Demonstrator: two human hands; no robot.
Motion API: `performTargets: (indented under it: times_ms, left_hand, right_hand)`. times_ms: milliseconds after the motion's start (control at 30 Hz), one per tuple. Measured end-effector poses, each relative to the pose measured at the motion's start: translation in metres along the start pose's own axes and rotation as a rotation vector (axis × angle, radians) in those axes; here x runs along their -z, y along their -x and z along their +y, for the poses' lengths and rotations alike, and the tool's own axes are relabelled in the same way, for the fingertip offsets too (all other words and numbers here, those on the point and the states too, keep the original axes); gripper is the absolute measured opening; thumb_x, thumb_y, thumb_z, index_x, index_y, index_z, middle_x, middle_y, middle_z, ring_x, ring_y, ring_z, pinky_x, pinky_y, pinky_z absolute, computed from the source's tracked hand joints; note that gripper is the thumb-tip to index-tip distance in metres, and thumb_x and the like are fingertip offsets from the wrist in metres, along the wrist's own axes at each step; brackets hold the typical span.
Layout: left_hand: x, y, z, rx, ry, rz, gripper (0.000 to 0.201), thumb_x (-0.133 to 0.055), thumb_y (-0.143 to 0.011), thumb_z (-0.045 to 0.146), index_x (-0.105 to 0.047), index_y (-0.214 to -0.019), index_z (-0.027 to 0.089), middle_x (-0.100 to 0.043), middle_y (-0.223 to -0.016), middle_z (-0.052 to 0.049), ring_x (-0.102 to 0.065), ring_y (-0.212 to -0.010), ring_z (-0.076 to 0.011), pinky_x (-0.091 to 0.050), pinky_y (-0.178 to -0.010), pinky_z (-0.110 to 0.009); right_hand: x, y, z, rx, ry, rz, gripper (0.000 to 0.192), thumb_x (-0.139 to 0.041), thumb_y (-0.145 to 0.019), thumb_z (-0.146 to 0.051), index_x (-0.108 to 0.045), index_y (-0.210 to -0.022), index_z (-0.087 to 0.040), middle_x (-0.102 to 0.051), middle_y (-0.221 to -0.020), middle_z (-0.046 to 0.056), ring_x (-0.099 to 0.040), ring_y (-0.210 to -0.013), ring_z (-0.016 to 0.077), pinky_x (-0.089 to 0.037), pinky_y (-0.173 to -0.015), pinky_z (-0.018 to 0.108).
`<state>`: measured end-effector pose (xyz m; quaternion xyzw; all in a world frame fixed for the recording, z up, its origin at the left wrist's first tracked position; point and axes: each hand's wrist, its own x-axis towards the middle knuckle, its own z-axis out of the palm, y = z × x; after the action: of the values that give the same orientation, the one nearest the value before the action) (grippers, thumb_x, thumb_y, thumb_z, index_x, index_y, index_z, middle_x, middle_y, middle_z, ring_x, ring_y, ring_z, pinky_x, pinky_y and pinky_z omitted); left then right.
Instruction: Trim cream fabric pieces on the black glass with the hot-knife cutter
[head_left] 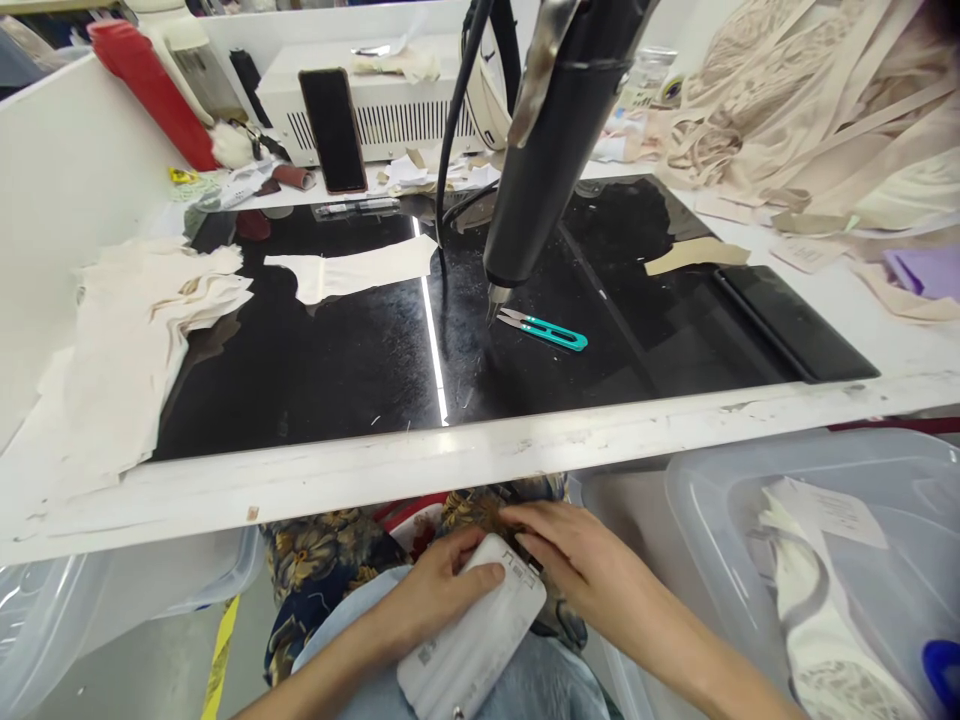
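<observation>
Holding white device (474, 637) below table edge (465, 462), left grip (448, 588) clamped on it; right grip (568, 552) near far end, closure unclear.

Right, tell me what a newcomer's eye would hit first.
A big black cylindrical tool slants down over the middle of the glossy black panel, its tip beside turquoise thread snips. Next, the beige fabric heap at back right. Below the table's front edge, the left hand grips a white power-bank-like device.

The white tabletop (480, 452) is largely covered by a glossy black panel (337, 370), on which teal snips (559, 331) are laid centrally. Pale fabric pieces (131, 350) are stacked at left; beige fabric (810, 110) is heaped far right.
</observation>
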<state>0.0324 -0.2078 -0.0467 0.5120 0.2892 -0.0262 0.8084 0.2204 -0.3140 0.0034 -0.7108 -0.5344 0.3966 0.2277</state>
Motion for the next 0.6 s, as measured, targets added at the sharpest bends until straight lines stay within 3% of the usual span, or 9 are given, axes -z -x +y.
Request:
performTargets:
  times_ms: [167,367,600]
  left_hand:
    - [0.002,0.002,0.001,-0.011,-0.027,0.012,0.037,-0.069,-0.085,0.05,-0.06,-0.095,0.016,-0.062,-0.094,-0.004,-0.058,-0.091,-0.0222,-0.044,-0.082,-0.032]
    - [0.001,0.002,0.01,-0.013,-0.029,-0.009,0.035,-0.068,-0.085,0.05,-0.059,-0.092,0.017,-0.058,-0.09,-0.002,-0.054,-0.085,-0.0196,-0.041,-0.08,-0.031]
    - [0.001,0.004,0.006,-0.027,0.004,0.01,0.037,-0.07,-0.083,0.05,-0.06,-0.091,0.016,-0.056,-0.087,-0.002,-0.052,-0.082,-0.018,-0.04,-0.077,-0.029]
  right_hand:
    - [0.001,0.01,0.011,0.03,-0.045,0.187,0.028,-0.044,-0.108,-0.031,-0.069,-0.121,-0.031,-0.072,-0.122,0.002,-0.064,-0.117,0.0223,-0.05,-0.104,0.041]
    - [-0.002,0.019,0.011,0.057,-0.059,0.24,0.026,-0.045,-0.108,-0.029,-0.07,-0.118,-0.031,-0.073,-0.116,0.002,-0.066,-0.111,0.0214,-0.053,-0.098,0.037]
    - [-0.009,0.022,0.012,0.13,-0.065,0.276,0.026,-0.046,-0.109,-0.028,-0.068,-0.121,-0.032,-0.072,-0.118,0.002,-0.065,-0.113,0.0204,-0.053,-0.099,0.036]
